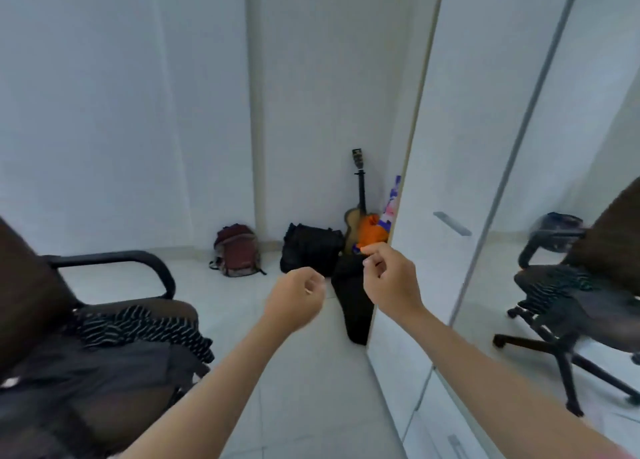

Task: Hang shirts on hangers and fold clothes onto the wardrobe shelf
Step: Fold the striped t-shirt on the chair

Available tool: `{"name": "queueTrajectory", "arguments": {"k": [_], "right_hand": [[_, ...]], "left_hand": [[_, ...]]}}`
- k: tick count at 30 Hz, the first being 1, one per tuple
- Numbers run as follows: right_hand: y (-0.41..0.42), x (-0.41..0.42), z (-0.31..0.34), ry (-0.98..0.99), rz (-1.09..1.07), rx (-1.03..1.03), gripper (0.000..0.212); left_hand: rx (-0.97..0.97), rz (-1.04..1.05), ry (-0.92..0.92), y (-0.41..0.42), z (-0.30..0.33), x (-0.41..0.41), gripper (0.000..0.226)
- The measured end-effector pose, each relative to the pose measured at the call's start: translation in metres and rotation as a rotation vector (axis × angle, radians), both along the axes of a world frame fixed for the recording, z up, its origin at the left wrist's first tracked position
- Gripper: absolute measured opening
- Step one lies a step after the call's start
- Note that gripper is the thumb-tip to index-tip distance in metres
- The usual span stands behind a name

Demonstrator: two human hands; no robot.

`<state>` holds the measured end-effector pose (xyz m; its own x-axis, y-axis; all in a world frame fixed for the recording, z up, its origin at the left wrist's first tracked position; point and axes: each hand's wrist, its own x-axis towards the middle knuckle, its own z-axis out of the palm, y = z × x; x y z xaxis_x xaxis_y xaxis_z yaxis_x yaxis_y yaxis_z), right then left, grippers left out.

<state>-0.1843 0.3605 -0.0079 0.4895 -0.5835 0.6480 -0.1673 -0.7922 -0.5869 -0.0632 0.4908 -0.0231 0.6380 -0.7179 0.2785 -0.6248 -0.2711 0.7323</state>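
So, snapshot from where I'm standing:
wardrobe [450, 167]: white, doors closed, flat handle [452, 223] on the near door; mirrored panel to the right reflects the chair. Shelf and hangers not visible, presumably behind the doors.
chair [41, 306]: brown office chair, left of the person, acting as the staging spot for the laundry.
clothes [104, 372]: dark pile heaped on the chair seat, unfolded, nothing hung or folded yet by the look of it.
striped garment [145, 327]: black with white stripes, lying on top of the pile toward the seat's back edge.
floor clutter: black bag [311, 250], maroon backpack [237, 250], guitar [358, 216] leaning in the corner with something orange in front of it; all parked against the wall, well apart from the chair.
left hand [298, 299]: fingers curled in loosely, holding nothing, out in front in mid-air.
right hand [389, 278]: fingers loosely bent, thumb and forefinger close together, empty as far as I can see; near the wardrobe door edge, not touching it.
read: both hands empty and apart from the clothes; my guess is the door gets opened first, or a garment fetched from the chair.
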Motion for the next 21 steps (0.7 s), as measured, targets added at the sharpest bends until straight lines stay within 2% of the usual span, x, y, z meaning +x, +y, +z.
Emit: {"name": "queueTrajectory", "arguments": {"k": [8, 14, 21], "right_hand": [[0.042, 0.195, -0.074, 0.289, 0.438, 0.062, 0.022], [0.05, 0.313, -0.124, 0.514, 0.701, 0.09, 0.021], [0.06, 0.418, -0.185, 0.744, 0.937, 0.102, 0.022]], "left_hand": [[0.156, 0.402, 0.163, 0.084, -0.082, 0.143, 0.02], [0.22, 0.701, 0.354, 0.096, -0.14, 0.225, 0.021], [0.201, 0.976, 0.551, 0.109, -0.194, 0.28, 0.021]]}}
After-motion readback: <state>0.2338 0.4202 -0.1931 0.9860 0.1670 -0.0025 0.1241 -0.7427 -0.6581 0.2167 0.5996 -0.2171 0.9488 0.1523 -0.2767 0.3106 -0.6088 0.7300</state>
